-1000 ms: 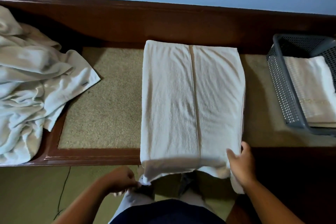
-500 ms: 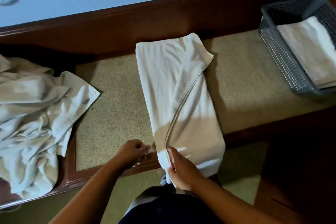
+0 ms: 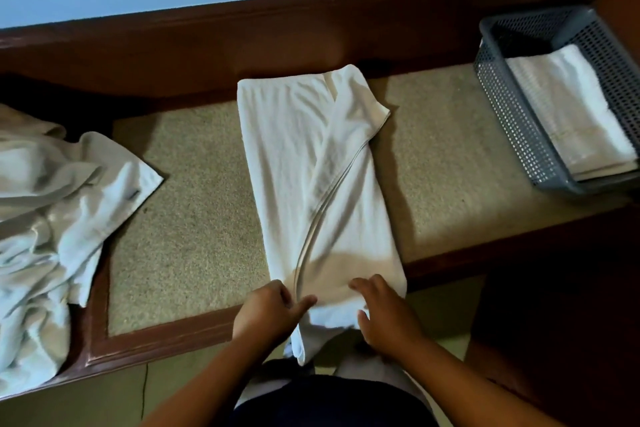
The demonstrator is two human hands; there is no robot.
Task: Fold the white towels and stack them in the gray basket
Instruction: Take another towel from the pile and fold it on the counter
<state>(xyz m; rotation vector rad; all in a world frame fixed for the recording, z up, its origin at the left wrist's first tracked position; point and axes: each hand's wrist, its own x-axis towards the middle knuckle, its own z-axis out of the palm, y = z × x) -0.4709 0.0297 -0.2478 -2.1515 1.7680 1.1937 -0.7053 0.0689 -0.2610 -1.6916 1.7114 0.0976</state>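
A white towel lies folded lengthwise in the middle of the bench top, its right flap laid diagonally over the left half. Its near end hangs over the front edge. My left hand pinches the near end at the hem line, thumb on top. My right hand grips the near right corner, fingers curled over the cloth. The gray basket stands at the right end and holds a folded white towel.
A heap of unfolded white towels covers the left end of the bench. The beige top has a dark wooden rim in front and a raised wooden back against the blue wall.
The towel's right flap was folded over to the left. My left hand came up onto the towel's near end, and my right hand shifted from the hem to the near right corner.
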